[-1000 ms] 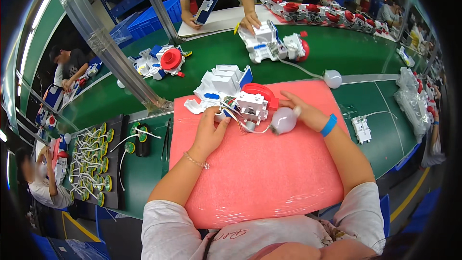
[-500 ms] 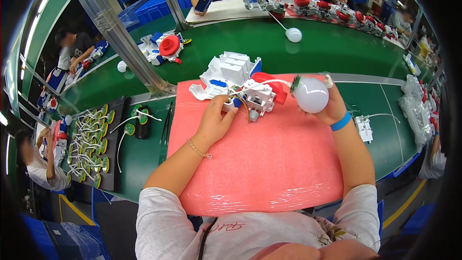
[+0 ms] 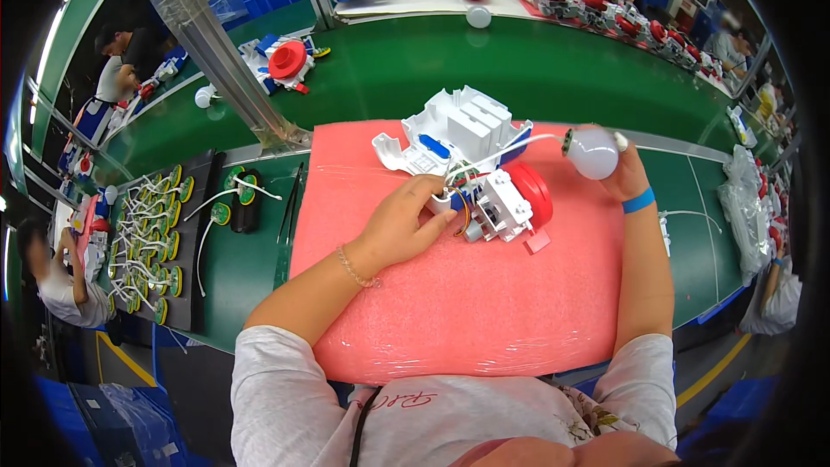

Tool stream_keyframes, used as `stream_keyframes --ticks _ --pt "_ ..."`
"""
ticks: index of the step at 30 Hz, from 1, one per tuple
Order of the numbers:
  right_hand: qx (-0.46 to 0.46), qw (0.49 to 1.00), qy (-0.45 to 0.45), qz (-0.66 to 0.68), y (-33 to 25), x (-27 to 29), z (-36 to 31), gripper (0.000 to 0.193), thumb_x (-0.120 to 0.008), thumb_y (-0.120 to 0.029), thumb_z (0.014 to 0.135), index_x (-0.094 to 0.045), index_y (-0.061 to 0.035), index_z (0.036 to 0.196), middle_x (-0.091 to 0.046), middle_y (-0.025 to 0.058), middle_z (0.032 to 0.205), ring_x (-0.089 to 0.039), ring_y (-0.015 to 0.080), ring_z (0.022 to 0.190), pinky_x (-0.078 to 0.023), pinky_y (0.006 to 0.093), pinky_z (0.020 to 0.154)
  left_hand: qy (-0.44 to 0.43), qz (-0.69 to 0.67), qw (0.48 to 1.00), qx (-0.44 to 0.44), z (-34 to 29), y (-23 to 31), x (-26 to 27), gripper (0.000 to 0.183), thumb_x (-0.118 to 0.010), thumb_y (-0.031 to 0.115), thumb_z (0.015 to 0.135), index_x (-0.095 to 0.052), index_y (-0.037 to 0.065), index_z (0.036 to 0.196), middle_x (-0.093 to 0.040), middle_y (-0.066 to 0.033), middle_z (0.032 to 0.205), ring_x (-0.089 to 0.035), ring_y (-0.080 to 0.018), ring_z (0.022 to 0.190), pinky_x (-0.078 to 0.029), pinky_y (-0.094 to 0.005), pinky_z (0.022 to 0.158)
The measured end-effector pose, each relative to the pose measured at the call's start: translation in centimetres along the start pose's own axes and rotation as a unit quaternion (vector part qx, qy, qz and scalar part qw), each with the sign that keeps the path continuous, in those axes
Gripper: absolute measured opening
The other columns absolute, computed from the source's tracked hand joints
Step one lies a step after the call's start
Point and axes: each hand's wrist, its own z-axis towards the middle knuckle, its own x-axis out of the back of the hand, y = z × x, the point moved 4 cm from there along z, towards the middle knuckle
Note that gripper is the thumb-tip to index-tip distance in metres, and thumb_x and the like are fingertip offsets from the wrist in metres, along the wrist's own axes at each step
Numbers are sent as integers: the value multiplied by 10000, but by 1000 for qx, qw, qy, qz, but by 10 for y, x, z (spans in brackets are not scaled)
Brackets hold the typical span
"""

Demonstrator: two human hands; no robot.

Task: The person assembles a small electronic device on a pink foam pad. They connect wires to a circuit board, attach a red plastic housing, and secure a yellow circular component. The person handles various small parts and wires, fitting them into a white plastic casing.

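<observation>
On the pink foam pad (image 3: 450, 311) lies an opened white plastic assembly (image 3: 471, 125) with blue parts, a red round piece (image 3: 529, 193) and loose wires. My left hand (image 3: 406, 227) grips its near left side, fingers and thumb around a small white and blue part beside the coloured wires. My right hand (image 3: 629, 178) holds a white globe-shaped bulb (image 3: 593, 152) up at the pad's far right corner. From the bulb's green base a white cable (image 3: 519, 146) runs to the middle of the assembly. My right fingertips are partly hidden behind the bulb.
A black tray (image 3: 194, 246) at left carries several green round boards with white leads; dark tweezers (image 3: 292, 216) lie beside it. Beyond runs a green conveyor (image 3: 389, 60) with another red and white assembly (image 3: 287, 60). A metal post (image 3: 207, 43) rises at left. Co-workers sit around.
The assembly has shifted right and turned, with my left hand still on it. My right hand has carried the bulb right and slightly up, stretching the cable. Across the conveyor, a co-worker's blue-and-white part is lowered.
</observation>
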Motion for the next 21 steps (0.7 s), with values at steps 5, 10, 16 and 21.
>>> stream_keyframes --ticks 5,10,16,21 --pt "24 920 67 -386 4 26 3 279 -526 -142 781 -550 -31 1037 -550 59 991 -509 185 963 -373 286 866 -3 -16 1000 -16 0 -3 0 317 -595 120 738 -476 -3 1004 -515 -140 990 -528 -256 850 -437 -311 735" --pt "-30 925 -65 -373 -57 -57 -26 437 -643 -216 714 -507 -23 1082 -534 88 1047 -512 191 964 -401 293 837 -18 -50 999 4 3 -10 -2 329 -610 110 722 -480 11 1007 -519 -131 1001 -521 -241 897 -422 -309 775" --pt "69 909 -100 -399 -13 -119 -21 850 -761 -357 568 -336 -64 1243 -378 146 1257 -418 295 1119 -382 374 895 -16 -50 997 49 0 -21 1 445 -628 143 742 -387 25 1098 -512 -131 1024 -500 -218 971 -400 -320 825" --pt "171 812 -124 -544 -13 -132 -22 756 -754 -272 545 -405 -77 1186 -357 131 1264 -431 317 1093 -403 380 874 32 -56 998 14 2 -21 -1 570 -642 152 732 -298 35 1171 -493 -171 1036 -496 -272 1004 -411 -349 828"
